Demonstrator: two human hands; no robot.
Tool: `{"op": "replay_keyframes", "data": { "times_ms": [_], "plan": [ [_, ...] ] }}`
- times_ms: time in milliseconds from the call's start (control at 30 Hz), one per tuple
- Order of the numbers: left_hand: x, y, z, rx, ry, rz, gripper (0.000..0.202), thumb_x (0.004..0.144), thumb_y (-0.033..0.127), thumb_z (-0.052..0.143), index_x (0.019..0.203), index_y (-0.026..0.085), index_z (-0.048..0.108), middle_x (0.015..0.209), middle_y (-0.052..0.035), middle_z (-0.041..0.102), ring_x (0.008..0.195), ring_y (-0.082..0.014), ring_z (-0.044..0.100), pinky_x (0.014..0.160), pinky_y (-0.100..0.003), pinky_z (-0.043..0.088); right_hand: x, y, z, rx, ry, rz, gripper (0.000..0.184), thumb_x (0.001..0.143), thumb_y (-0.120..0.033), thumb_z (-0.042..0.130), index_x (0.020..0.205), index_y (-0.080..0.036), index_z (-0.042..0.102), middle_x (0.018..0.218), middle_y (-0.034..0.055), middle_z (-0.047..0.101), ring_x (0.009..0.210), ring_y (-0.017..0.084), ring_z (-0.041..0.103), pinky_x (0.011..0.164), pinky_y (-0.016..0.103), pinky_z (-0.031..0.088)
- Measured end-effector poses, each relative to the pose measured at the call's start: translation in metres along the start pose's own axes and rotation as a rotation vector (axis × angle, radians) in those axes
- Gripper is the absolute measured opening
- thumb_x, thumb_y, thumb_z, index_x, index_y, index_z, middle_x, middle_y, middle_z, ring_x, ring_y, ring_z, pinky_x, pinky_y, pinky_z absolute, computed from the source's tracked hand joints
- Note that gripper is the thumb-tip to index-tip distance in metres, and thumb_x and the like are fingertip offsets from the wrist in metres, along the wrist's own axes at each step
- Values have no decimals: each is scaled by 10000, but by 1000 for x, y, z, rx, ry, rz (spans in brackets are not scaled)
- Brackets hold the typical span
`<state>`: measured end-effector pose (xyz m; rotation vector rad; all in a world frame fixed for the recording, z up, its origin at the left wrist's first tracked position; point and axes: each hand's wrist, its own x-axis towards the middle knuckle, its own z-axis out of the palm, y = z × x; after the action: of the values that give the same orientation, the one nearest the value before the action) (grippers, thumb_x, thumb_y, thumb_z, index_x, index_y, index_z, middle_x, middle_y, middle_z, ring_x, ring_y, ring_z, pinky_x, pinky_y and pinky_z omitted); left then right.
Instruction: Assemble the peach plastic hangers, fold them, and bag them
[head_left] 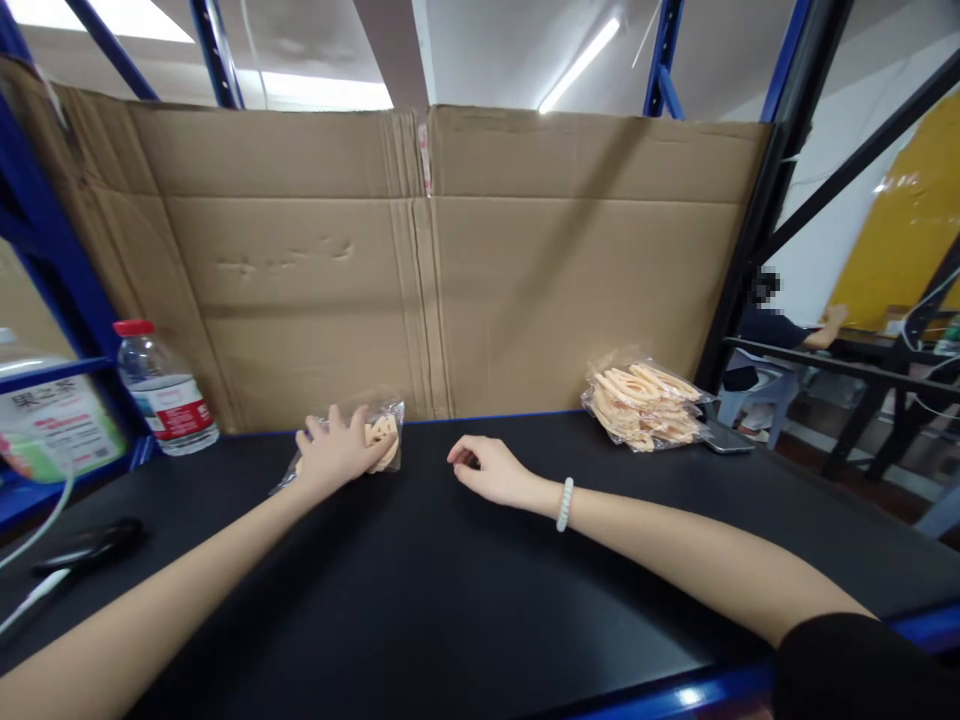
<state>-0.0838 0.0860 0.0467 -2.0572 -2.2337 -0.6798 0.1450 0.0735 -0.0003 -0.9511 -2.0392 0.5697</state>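
My left hand lies with spread fingers over a clear plastic bag of beige looped pieces, near the cardboard at the back of the table. Part of that bag is hidden under the palm. To the right, my right hand hovers at or just above the black tabletop. Its fingers are loosely curved, a gap shows between thumb and forefinger, and nothing is in it. A pale beaded bracelet circles the right wrist. Farther right sits a pile of clear bags with similar beige pieces, apart from both hands.
Cardboard sheets wall off the back. A red-capped water bottle stands at the left, with a black device and white cable nearby. A flat phone-like object lies beside the bag pile. Another person sits beyond the right frame.
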Motion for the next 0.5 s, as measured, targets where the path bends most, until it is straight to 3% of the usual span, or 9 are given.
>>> {"op": "replay_keyframes", "data": {
  "times_ms": [67, 167, 267, 400, 500],
  "plan": [
    [6, -13, 6, 94, -57, -18, 657, 824, 575, 456, 1293, 124, 551, 1392, -295, 477, 1270, -584, 359, 933, -732, 270, -4, -1, 8, 39, -11, 22, 179, 730, -39, 596, 807, -188, 659, 823, 24, 698, 783, 157, 649, 747, 291, 498],
    [11, -19, 14, 163, -158, 72, 653, 845, 603, 401, 1320, 179, 546, 1380, -256, 511, 1245, -524, 445, 950, -669, 323, -13, 6, 4, 104, 19, 87, 169, 733, -54, 585, 798, -187, 667, 804, 23, 698, 760, 154, 649, 728, 290, 499],
    [8, -13, 15, 155, -272, 277, 658, 871, 560, 390, 1406, 184, 466, 1467, -211, 440, 1347, -450, 364, 1044, -616, 271, -21, 19, -16, 165, 90, 174, 114, 747, -117, 578, 790, -177, 664, 782, 29, 692, 732, 152, 646, 703, 287, 501],
    [-9, 6, 4, 50, -470, 626, 635, 809, 457, 565, 1419, 337, 439, 1548, 13, 367, 1448, -258, 249, 1153, -364, 217, -29, 34, -53, 211, 209, 264, 100, 729, -194, 577, 791, -166, 649, 776, 45, 681, 735, 163, 639, 685, 286, 493],
    [-28, 23, -6, -146, -521, 775, 672, 831, 386, 567, 1465, 285, 367, 1588, -31, 272, 1472, -288, 156, 1167, -441, 181, -28, 31, -76, 231, 271, 276, 160, 762, -220, 519, 850, -160, 638, 835, 67, 681, 764, 161, 639, 669, 271, 483]
  ]
}}
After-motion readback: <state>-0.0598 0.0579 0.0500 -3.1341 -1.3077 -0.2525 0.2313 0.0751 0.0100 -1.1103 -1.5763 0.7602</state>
